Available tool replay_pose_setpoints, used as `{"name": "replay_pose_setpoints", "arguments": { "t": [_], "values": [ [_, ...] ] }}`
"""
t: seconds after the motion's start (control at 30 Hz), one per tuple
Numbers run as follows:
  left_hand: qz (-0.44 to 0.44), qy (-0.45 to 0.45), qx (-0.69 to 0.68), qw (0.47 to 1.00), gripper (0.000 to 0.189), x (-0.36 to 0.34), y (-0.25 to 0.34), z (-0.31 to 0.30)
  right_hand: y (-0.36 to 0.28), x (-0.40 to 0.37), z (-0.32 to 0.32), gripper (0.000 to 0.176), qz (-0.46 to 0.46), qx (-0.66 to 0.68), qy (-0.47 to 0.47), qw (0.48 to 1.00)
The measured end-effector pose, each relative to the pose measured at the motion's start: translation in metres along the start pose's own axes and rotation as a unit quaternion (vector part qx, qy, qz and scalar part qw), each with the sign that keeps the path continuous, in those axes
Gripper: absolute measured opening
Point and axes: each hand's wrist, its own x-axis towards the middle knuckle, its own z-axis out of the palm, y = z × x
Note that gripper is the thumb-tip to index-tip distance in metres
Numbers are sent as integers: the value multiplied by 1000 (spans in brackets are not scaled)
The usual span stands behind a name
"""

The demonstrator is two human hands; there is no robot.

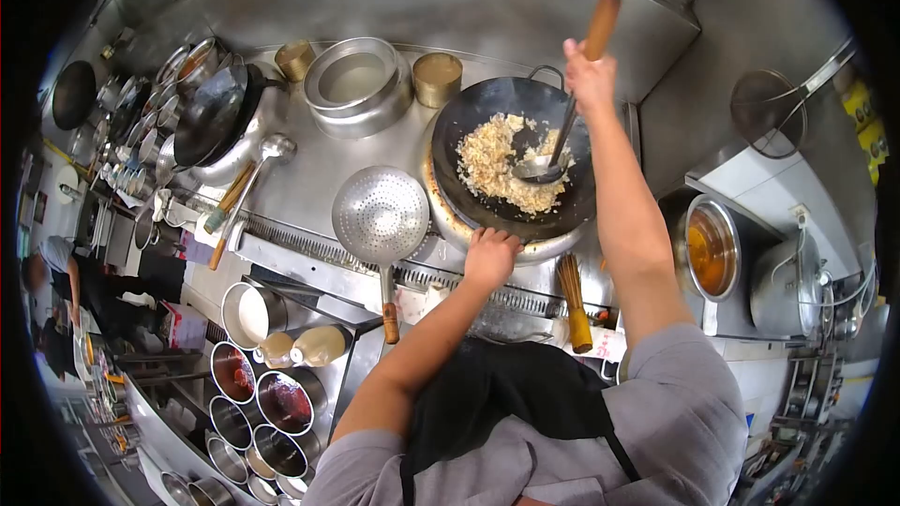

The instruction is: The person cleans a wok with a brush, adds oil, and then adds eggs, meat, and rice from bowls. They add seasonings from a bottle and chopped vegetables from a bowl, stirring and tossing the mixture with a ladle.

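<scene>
My right hand (591, 84) is wrapped around the wooden handle of a ladle (603, 23). The ladle's metal bowl rests in the fried rice inside a black wok (497, 98). The fried rice (486, 155) is pale, with yellowish bits, spread over the middle of the wok. My left hand (494, 258) is closed over the wok's near edge; what lies under its fingers is partly hidden. Just left of the wok lies a perforated strainer (380, 215) with a wooden-tipped handle.
A lidless metal pot (358, 89) and a brass-coloured can (437, 80) stand behind. A bamboo brush (575, 305) lies in front of the wok. To the right is a bowl of orange liquid (710, 248). Sauce pots (286, 403) stand lower left. A person (117, 295) works far left.
</scene>
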Motion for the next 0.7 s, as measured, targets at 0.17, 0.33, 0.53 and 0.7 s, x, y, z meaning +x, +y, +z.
{"name": "replay_pose_setpoints", "arguments": {
  "t": [0.17, 0.33, 0.53, 0.7],
  "values": [
    [-10, 27, 7, 1000, 14, 3, -3, 5, 63, -8, -23, 25, -131, 97, 16, 986],
    [-23, -11, 12, 1000, 15, -1, -1, 4, 7, 15, 4, 35, 4, 33, -21, 999],
    [-33, -13, 10, 999, 15, -1, 1, 4, 68, -9, -16, 36, -113, 92, -10, 989],
    [-21, 22, 17, 999, 15, 7, 0, -5, 12, 8, -9, 37, -12, 40, -6, 999]
  ]
}}
